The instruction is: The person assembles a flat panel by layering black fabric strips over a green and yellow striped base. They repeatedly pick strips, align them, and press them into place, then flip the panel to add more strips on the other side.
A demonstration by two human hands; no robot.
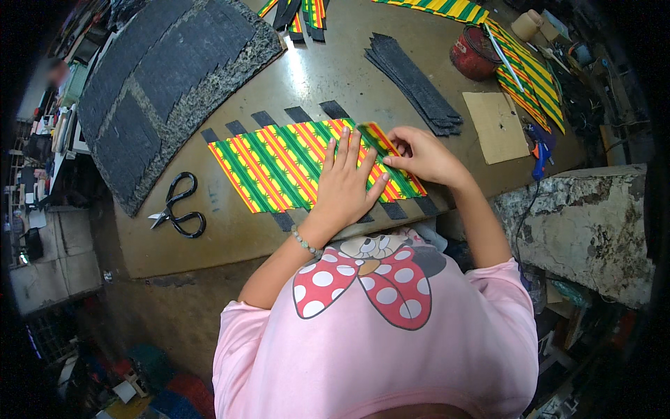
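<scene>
Two hands on striped woven mat (279,167): left hand (344,185) flat, fingers spread; right hand (422,155) pinching striped strip (377,137).

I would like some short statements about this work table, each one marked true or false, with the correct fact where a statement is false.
1. The left hand lies flat with spread fingers on the woven mat of green, yellow and red striped strips. True.
2. The right hand holds the black-handled scissors. False: the scissors lie alone on the brown table, left of the mat; the right hand pinches a single striped strip.
3. A pile of loose black strips lies beyond the right hand. True.
4. The red round tin stands on the mat. False: it stands far back on the table, near other striped pieces.
</scene>
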